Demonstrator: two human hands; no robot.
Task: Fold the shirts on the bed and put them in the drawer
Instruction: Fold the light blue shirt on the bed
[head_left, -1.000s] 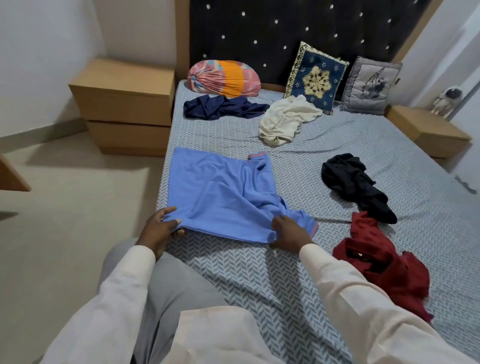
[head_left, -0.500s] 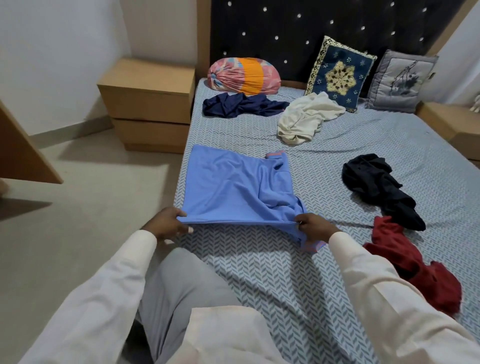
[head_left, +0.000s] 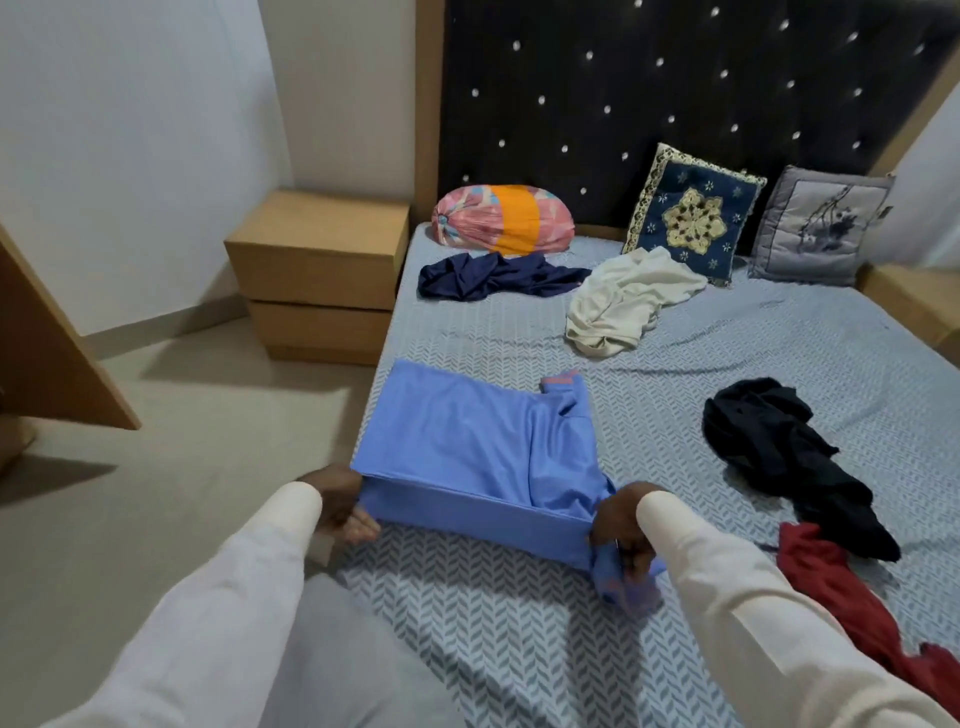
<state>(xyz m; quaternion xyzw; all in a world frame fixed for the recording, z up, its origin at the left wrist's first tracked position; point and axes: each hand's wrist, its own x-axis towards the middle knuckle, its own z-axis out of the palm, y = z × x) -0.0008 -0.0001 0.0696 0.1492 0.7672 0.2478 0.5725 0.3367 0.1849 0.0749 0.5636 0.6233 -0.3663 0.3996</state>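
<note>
Two hands: one at each near corner of the blue shirt (head_left: 467, 447), pale sleeves reaching in from the bottom.
Left hand (head_left: 337, 501): at the near-left corner, wrist bent, fingers (head_left: 363, 527) curled up under the cloth and clamped on it as far as I can see; slightly blurred.
Right hand (head_left: 618, 525): at the near-right corner, back of the hand toward me, fingers closed on the cloth; a bunched sleeve hangs below the grip.
Blue shirt: on the bed (head_left: 519, 597) by its left edge, far part flat, near edge raised off the sheet and stretched taut between the hands.
Other shirts: navy shirt (head_left: 493, 275) and cream shirt (head_left: 623, 301) crumpled near the pillows; black shirt (head_left: 779, 452) right of the blue one; red shirt (head_left: 841, 587) beside my right arm, touching the black one.
Drawer unit (head_left: 317, 270): on the floor left of the bed, by the headboard; both drawers look closed to me.
</note>
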